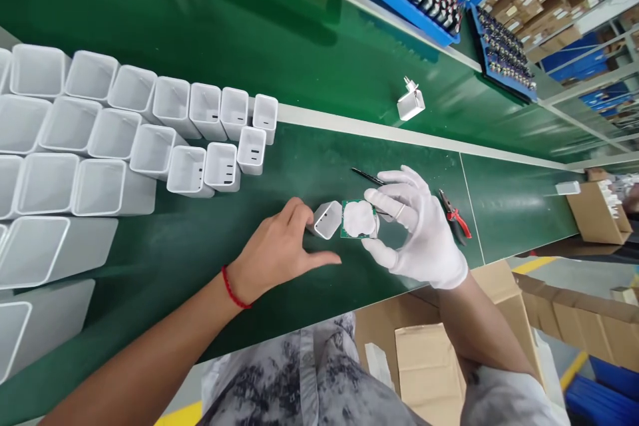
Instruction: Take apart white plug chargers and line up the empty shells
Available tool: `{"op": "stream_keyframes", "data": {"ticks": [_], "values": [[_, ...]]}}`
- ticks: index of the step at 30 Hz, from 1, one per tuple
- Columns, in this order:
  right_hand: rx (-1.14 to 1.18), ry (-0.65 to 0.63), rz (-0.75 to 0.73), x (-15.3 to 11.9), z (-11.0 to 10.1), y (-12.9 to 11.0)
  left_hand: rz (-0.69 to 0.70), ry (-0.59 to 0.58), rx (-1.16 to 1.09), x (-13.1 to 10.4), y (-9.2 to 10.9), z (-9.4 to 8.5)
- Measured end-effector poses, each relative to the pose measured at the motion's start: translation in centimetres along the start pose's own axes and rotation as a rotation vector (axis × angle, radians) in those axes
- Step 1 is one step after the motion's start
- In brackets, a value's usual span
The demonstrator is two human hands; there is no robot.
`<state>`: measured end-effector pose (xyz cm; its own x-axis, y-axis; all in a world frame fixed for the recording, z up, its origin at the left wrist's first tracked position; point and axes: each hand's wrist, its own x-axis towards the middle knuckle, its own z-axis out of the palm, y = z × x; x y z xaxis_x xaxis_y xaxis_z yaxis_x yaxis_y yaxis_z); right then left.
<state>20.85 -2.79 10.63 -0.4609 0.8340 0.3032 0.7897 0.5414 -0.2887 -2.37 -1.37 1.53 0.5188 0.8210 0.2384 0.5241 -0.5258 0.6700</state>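
Note:
My right hand (417,233), in a white glove, has a small green circuit board (344,231) between thumb and fingers. A round white piece (358,218) covers most of the board's face. Just left of the board is a white plastic housing (327,221), its open end turned towards the board. My bare left hand (274,246) is at the housing's left side, fingertips against or right beside it. Its thumb stretches out below, apart from the housing. A thin black tool (365,175) lies behind the gloved fingers, partly hidden by them.
Rows of white open housings (187,166) stand on the left. Red-handled pliers (456,219) lie right of the glove. A white plug adapter (411,103) sits beyond the pale strip. Blue trays of parts (399,3) are at the back, and a cardboard box (599,213) is far right.

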Motion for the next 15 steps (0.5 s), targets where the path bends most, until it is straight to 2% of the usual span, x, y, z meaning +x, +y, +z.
{"op": "stream_keyframes", "data": {"ticks": [3, 7, 9, 15], "values": [[-0.028, -0.027, -0.006, 0.1, 0.0, -0.3, 0.053, 0.025, -0.032, 0.3, 0.2, -0.2], [-0.062, -0.079, -0.014, 0.6, 0.2, -0.6, 0.119, -0.201, -0.142, 1.2, -0.4, 0.0], [-0.069, -0.104, -0.011, 0.7, 0.3, -0.7, 0.122, -0.258, -0.157, 1.5, -0.7, 0.5], [-0.044, -0.137, -0.019, 1.1, 0.8, -1.0, 0.086, -0.168, -0.195, 1.3, -1.2, 1.6]]}}
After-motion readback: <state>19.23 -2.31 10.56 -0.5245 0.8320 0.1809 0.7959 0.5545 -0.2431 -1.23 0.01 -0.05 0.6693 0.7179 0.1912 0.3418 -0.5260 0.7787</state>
